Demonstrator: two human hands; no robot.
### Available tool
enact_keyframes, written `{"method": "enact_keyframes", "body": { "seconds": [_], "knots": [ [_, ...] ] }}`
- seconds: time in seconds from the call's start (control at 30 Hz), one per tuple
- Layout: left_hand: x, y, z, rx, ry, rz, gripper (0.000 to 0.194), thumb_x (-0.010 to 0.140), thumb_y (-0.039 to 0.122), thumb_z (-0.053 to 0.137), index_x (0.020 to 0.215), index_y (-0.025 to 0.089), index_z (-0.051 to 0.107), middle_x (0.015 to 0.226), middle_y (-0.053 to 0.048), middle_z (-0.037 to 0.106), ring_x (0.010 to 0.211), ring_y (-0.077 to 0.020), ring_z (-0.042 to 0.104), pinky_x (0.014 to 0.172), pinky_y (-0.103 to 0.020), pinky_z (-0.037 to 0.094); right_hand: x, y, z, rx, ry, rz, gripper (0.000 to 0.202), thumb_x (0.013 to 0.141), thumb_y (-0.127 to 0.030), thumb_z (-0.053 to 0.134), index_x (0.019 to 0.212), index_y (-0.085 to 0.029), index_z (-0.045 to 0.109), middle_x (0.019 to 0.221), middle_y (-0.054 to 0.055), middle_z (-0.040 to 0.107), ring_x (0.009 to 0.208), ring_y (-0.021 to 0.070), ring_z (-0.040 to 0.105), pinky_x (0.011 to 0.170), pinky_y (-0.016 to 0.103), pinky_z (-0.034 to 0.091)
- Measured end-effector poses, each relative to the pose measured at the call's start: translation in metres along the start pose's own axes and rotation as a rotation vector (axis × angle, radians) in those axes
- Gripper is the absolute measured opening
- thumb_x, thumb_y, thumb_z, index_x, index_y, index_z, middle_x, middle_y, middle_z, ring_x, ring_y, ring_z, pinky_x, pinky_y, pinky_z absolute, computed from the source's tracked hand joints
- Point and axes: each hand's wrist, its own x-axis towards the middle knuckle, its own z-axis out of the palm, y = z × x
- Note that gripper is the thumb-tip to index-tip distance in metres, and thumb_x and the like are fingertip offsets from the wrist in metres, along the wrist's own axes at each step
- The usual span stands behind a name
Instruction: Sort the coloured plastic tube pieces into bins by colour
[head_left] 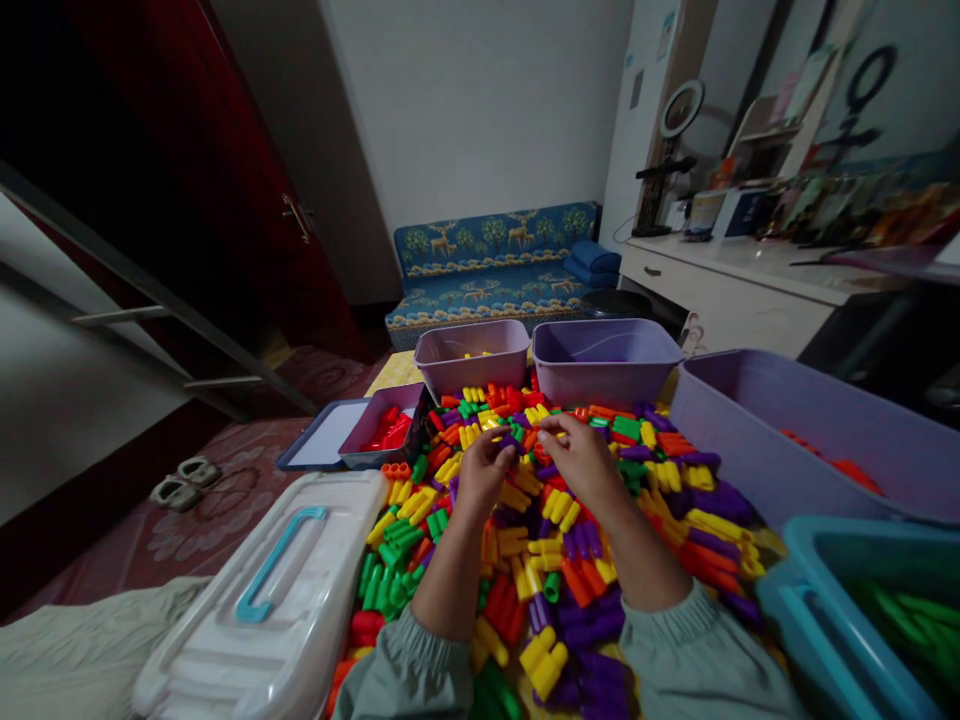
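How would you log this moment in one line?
left hand: over coloured pieces, grip unclear | right hand: over coloured pieces, grip unclear | teal bin: green pieces inside | small purple bin: red pieces inside

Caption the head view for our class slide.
Left hand and right hand poised over multicoloured, tube-shaped plastic blocks, with rectangular purple plastic bins beyond.
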Motion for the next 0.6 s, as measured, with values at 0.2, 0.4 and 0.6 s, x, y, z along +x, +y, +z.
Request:
{"method": "enact_keyframes", "body": {
  "seconds": [0.2, 0.4, 0.6],
  "knots": [
    [-0.002, 0.008, -0.002, -0.35, 0.016, -0.189, 0.061, 0.052, 0.048, 0.082, 0.094, 0.016, 0.05, 0.058, 0.005, 0.06, 0.05, -0.0106, 0.059, 0.05, -0.019, 0.042, -0.003, 0.001, 0.01, 0.011, -0.136, -0.012, 0.038, 0.08, -0.029, 0.057, 0.116, -0.019, 0.06, 0.088, 0.005, 0.07, 0.068, 0.016, 0.067, 0.065, 0.027, 0.05],
    [-0.003, 0.011, -0.003, -0.417, -0.017, -0.153, 0.056, 0.055, 0.048, 0.082, 0.093, 0.014, 0.06, 0.056, 0.006, 0.058, 0.046, -0.0063, 0.053, 0.051, -0.019, 0.043, -0.003, 0.007, 0.02, 0.088, -0.186, -0.002, 0.034, 0.077, -0.029, 0.059, 0.109, -0.019, 0.065, 0.071, 0.001, 0.066, 0.064, 0.0152, 0.064, 0.06, 0.025, 0.05],
    [-0.003, 0.012, -0.003, -0.424, -0.064, -0.117, 0.053, 0.058, 0.044, 0.082, 0.097, 0.012, 0.067, 0.057, 0.004, 0.059, 0.047, -0.0045, 0.049, 0.051, -0.018, 0.042, -0.006, 0.005, 0.024, 0.201, -0.207, 0.064, 0.027, 0.076, -0.03, 0.058, 0.099, -0.017, 0.066, 0.065, -0.001, 0.061, 0.056, 0.0135, 0.062, 0.047, 0.021, 0.045]
  ]
}}
